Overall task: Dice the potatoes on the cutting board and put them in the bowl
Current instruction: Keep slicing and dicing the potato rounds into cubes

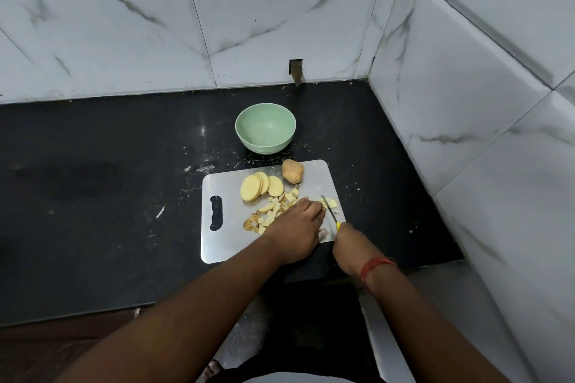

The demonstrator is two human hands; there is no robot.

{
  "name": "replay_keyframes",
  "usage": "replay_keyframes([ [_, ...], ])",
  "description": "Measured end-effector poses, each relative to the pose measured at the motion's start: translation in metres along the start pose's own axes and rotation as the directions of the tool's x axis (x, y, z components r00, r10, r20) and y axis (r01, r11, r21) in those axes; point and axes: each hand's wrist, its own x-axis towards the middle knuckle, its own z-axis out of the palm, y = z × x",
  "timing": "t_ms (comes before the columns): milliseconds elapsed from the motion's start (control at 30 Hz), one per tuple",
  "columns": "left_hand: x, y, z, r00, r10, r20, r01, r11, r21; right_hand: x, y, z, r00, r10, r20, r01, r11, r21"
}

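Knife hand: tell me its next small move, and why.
Probably press the knife down through the potato piece that the left hand steadies. The right hand grips the yellow handle, the blade sits over that piece, round slices and a whole potato wait uncut, and the green bowl holds nothing yet.

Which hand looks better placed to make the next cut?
The right hand: it grips the yellow-handled knife, whose blade sits at the potato piece. The left hand lies on that piece, steadying it beside the diced potato.
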Motion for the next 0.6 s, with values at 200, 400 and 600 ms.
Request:
replay_keyframes([
  [200,0.001,0.002,0.002,1.000,-0.013,0.007,0.012,1.000,0.021,-0.005,0.007,0.011,1.000,0.003,0.005,-0.003,1.000,-0.021],
  [400,-0.002,0.005,-0.002,1.000,-0.027,-0.009,0.028,0.999,0.045,-0.022,0.030,0.021,0.999,-0.028,0.029,0.028,1.000,0.011],
  [600,-0.017,-0.001,-0.006,0.999,-0.028,0.020,0.029,0.999,-0.033,-0.029,0.025,0.008,0.995,-0.078,-0.069,0.084,0.993,0.084],
])
